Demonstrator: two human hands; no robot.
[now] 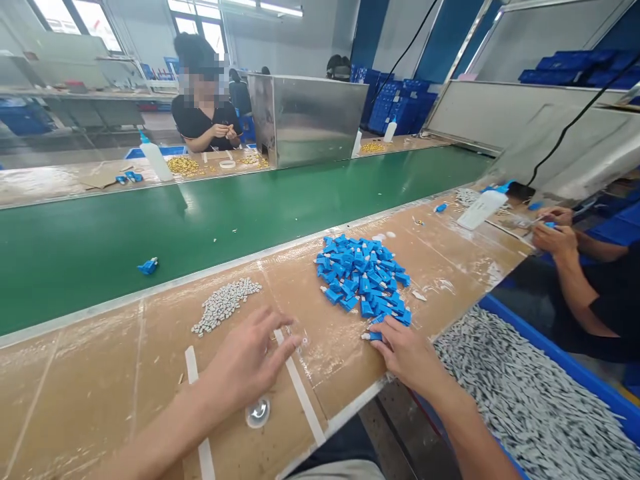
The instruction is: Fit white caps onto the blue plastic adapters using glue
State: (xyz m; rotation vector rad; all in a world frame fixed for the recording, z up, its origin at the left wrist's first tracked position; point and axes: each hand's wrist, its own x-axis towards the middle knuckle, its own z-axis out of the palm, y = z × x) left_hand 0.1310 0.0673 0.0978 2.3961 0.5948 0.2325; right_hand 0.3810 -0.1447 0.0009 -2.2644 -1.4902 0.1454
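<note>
A heap of small blue plastic parts [357, 270] with pale tips lies on the brown-covered bench. At its near edge my right hand [403, 347] grips one blue plastic part [375, 335] between thumb and fingers. My left hand [257, 350] hovers over the bench left of the heap, fingers apart and curved, with nothing visible in them. Just beyond it lies a pile of small grey pieces [225, 305]. Close to my left wrist sits a small clear round dish [258, 413].
A green conveyor belt [240, 227] runs behind the bench, carrying one blue part [148, 266]. On the right stand a white squeeze bottle [483, 208] and a blue bin [505, 313] of grey pieces. A co-worker's hands [555, 233] are at far right; another person [210, 113] sits across the belt.
</note>
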